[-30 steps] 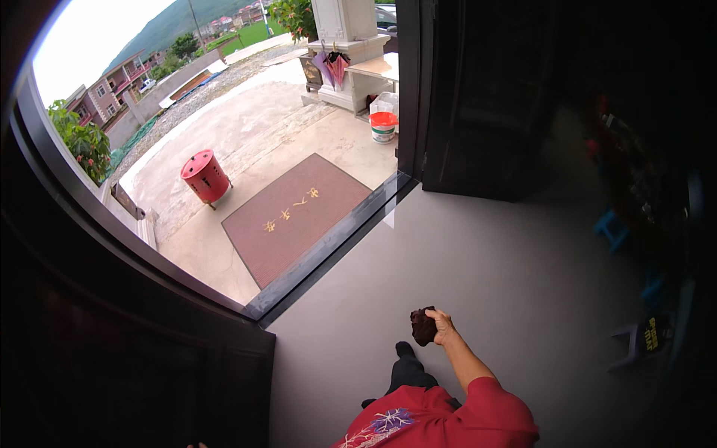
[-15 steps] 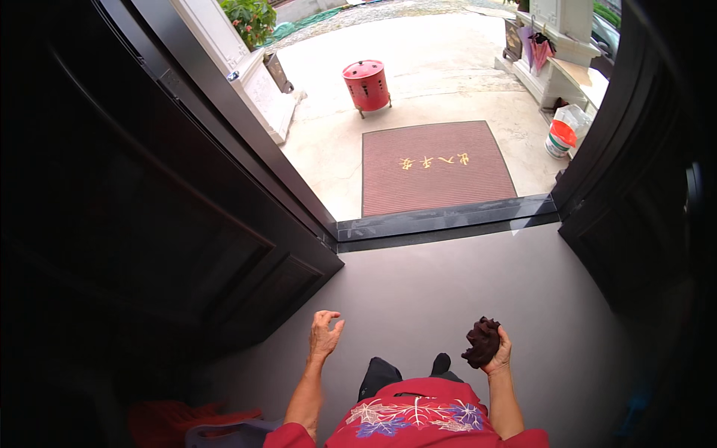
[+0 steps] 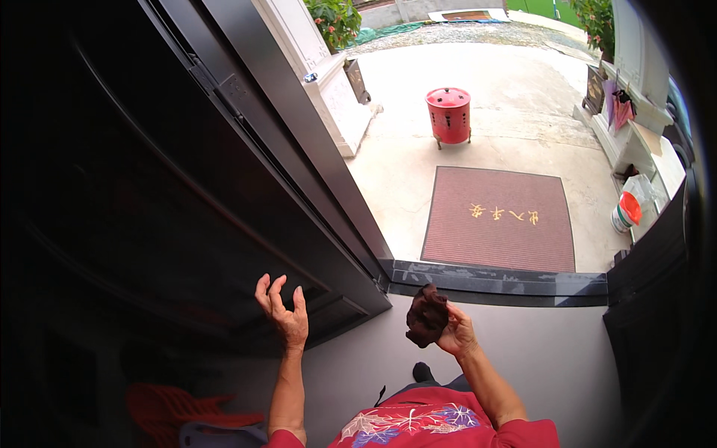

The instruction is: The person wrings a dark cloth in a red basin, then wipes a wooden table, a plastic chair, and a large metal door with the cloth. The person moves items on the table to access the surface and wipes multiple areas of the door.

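Observation:
My right hand [image 3: 457, 333] grips a crumpled dark brown cloth [image 3: 427, 316], held up in front of my chest over the grey floor. My left hand [image 3: 284, 313] is raised with its fingers spread and holds nothing. It hovers close to the lower panel of a dark door [image 3: 224, 187] on my left, without clearly touching it. I wear a red top with a leaf pattern.
The open doorway has a dark threshold [image 3: 500, 280]. Outside lie a reddish-brown doormat [image 3: 500, 216], a red metal burner barrel [image 3: 449, 114], a white pillar base [image 3: 328, 89], a bucket [image 3: 626, 213] and shelves at right. Red plastic stools [image 3: 175, 414] stand at lower left.
I have turned toward the doorway and come nearer the threshold. My left hand rose and its fingers spread near the door. The cloth stays in my right hand.

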{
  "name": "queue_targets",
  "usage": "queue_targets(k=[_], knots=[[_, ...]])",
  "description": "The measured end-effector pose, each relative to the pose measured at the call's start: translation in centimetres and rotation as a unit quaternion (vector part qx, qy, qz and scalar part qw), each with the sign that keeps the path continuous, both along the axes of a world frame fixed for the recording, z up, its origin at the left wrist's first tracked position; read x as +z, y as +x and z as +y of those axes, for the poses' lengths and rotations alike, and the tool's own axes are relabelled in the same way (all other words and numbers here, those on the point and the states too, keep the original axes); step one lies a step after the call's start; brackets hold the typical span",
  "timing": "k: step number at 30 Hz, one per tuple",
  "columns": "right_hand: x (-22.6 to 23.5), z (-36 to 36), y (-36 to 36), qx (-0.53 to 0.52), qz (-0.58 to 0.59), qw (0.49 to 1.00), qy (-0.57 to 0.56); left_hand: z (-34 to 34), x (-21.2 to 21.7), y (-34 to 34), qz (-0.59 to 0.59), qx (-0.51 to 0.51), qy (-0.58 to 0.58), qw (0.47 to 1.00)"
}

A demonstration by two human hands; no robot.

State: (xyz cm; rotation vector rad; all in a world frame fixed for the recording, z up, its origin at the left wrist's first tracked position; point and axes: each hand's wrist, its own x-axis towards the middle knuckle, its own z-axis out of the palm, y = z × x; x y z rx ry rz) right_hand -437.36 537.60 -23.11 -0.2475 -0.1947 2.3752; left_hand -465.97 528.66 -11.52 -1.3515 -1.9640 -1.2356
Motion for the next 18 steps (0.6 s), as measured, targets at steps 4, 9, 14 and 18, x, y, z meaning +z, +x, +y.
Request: queue_targets(k=[4, 9, 14, 18], knots=[[6.4, 8.0, -7.2, 0.019, 0.064, 0.985, 0.158, 7.9, 4.5, -0.5, 0.056, -0.014, 0.107, 0.993], [16.5, 16.1, -15.7, 0.008, 0.086, 0.962, 0.259, 14.6, 9.6, -3.4, 0.181, 0.062, 0.170, 0.967], [26.0, 23.6, -21.8, 0.007, 0.122, 0.923, 0.365, 20.3, 12.6, -6.3, 0.180, 0.216, 0.135, 0.950], [35.5, 27.4, -27.6, -0.048, 0.147, 0.854, 0.497, 22.0, 11.4, -9.1, 0.229, 0.357, 0.132, 0.896]])
